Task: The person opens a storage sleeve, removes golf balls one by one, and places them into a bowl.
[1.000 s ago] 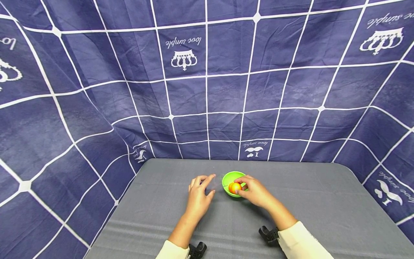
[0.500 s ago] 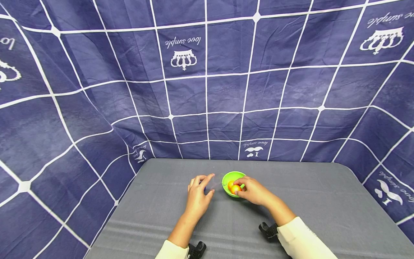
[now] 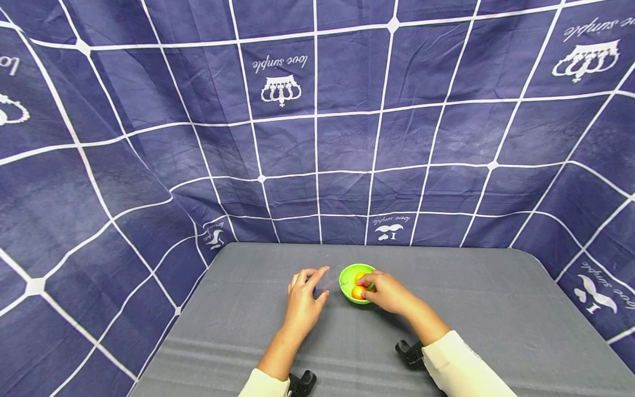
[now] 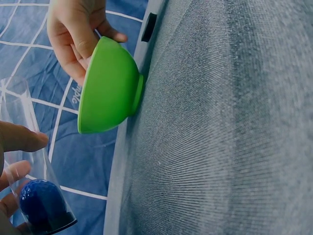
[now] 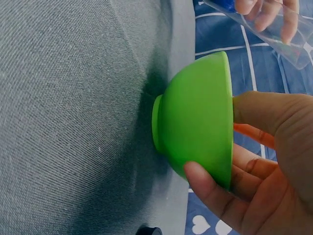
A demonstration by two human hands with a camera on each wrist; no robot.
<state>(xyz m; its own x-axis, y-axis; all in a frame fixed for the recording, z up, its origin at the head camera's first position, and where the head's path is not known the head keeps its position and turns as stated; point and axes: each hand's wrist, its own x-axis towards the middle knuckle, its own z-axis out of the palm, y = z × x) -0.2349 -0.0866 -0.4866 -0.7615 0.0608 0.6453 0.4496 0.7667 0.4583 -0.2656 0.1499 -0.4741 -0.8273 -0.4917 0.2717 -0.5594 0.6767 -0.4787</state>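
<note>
My left hand (image 3: pixel 303 302) grips a clear plastic tube (image 4: pixel 30 112), which lies sideways with its far end toward the bowl. A dark blue ball (image 4: pixel 40 199) sits inside the tube at its dark-rimmed end. My right hand (image 3: pixel 392 292) reaches over the rim of a green bowl (image 3: pixel 347 274). In the right wrist view its thumb goes into the bowl (image 5: pixel 195 112), while one finger lies against the outside wall. Two orange balls rest in the bowl, a front ball (image 3: pixel 358 293) by my thumb and a back ball (image 3: pixel 360 277) under my fingertips. Whether I pinch one is hidden.
Everything stands on a grey cloth-covered table (image 3: pixel 248 309). A blue curtain (image 3: pixel 347 143) with white grid lines rises behind the table and along both sides. Black wrist devices, a left one (image 3: pixel 302 383) and a right one (image 3: pixel 409 352), sit by the sleeves.
Within the bowl the orange balls have shifted: one has moved back, the other forward and left. The bowl has slid very slightly toward the left. My left hand stays nearly still.
</note>
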